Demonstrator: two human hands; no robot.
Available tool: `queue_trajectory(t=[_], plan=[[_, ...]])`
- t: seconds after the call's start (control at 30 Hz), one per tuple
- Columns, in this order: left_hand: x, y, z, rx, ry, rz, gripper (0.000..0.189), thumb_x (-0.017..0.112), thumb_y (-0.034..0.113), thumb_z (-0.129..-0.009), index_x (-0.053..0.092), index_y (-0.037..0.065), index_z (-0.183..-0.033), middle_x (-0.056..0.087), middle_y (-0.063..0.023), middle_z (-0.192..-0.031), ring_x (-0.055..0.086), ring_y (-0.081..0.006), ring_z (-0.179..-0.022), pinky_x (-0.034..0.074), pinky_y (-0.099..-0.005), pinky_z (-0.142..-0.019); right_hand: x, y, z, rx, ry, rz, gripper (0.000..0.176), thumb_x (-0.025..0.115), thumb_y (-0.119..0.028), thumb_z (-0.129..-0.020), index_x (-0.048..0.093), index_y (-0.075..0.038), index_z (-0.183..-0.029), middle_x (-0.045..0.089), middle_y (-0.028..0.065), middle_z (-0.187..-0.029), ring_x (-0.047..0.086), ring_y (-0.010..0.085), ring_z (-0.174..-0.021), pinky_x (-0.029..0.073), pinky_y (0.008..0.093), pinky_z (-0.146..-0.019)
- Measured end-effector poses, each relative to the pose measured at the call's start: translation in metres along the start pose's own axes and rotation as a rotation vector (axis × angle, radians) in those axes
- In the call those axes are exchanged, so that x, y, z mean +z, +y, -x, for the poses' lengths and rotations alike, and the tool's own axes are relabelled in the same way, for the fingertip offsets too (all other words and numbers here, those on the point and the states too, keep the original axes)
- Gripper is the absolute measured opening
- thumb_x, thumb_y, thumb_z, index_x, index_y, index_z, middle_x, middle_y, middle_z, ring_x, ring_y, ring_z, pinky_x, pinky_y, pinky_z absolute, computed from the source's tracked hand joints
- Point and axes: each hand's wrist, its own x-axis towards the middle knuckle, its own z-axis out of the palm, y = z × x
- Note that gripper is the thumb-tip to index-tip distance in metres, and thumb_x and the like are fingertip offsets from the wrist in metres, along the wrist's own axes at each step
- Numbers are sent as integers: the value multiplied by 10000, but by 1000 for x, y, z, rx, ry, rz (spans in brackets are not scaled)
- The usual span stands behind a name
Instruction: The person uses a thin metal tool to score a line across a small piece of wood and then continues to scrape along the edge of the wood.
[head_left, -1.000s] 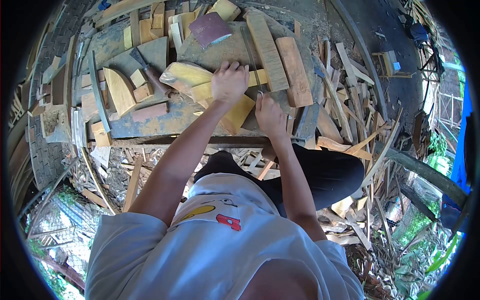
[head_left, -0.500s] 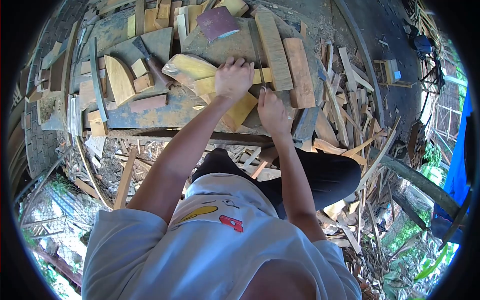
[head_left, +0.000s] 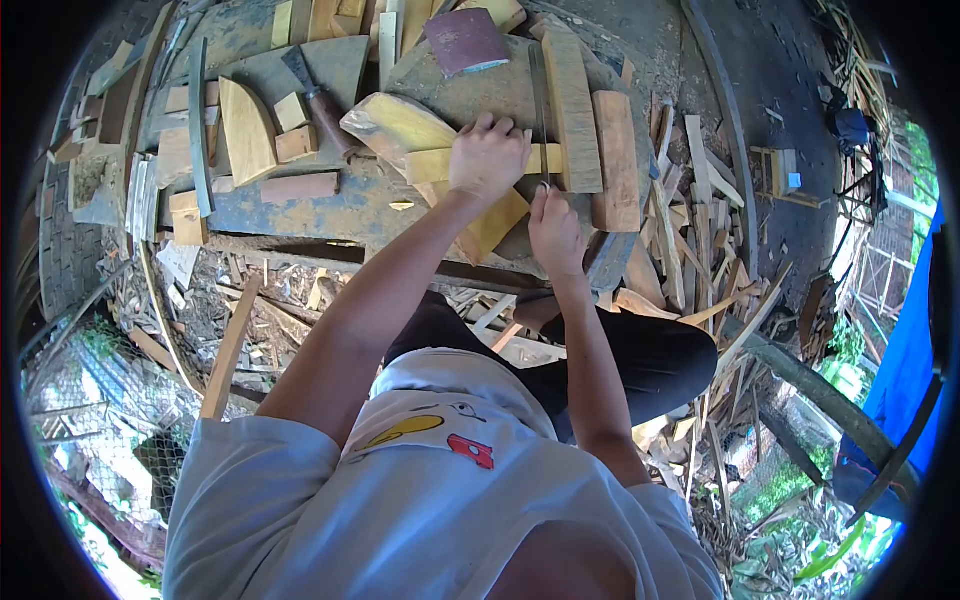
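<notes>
My left hand (head_left: 490, 155) presses down with its fingers curled over a narrow yellow wood strip (head_left: 430, 166). The strip lies across a larger yellow wood block (head_left: 400, 125), which has a pale, roughly cut left end. My right hand (head_left: 557, 232) is closed around the near end of what looks like a saw (head_left: 537, 90); its handle is hidden in my fist. The saw's long, thin, dark blade is seen nearly edge-on and points away from me, crossing the strip near its right end. Whether it has cut into the wood cannot be made out.
Two thick wood blocks (head_left: 572, 110) stand right of the blade. A sandpaper roll (head_left: 466, 42) sits at the bench's back. A chisel-like tool with a brown handle (head_left: 330, 122) and a curved block (head_left: 246, 130) lie left. Scrap wood (head_left: 690, 220) is heaped at right.
The whole view has shifted, so the bench and both hands appear slightly further right and mostly lower. Both hands keep their grip, and the blade still crosses the strip near its right end.
</notes>
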Motion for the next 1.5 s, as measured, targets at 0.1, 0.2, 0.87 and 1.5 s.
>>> queue_trajectory(t=[0.1,0.2,0.87,1.5], plan=[[0,2,-1,-9,-9,3,333,577,252,-912,637,76,-636,628,-32,-741,617,-203,-773,553,-361,-604,-10,3,8,85,-113,-73,276,495,-238,-994,589,-14,-862,631,240,-641,652,410,-604,519,498,-509],[2,2,-1,21,20,-5,338,574,260,-912,638,77,-636,630,-32,-746,618,-201,-774,555,-360,-602,-26,10,55,117,-174,-88,278,482,-246,-999,591,-19,-882,632,244,-651,653,416,-622,519,505,-521],[0,1,-2,30,4,-8,347,571,259,-913,633,76,-625,622,-34,-733,621,-203,-759,557,-357,-585,-3,13,41,14,-28,-39,275,503,-244,-991,609,-14,-885,635,225,-638,665,376,-606,515,480,-480],[-1,3,-2,-21,-14,-12,345,564,259,-916,644,76,-635,632,-41,-756,624,-214,-773,561,-379,-627,-10,-10,-13,151,-125,19,312,461,-282,-1001,587,-20,-885,646,244,-688,653,431,-652,528,519,-555]])
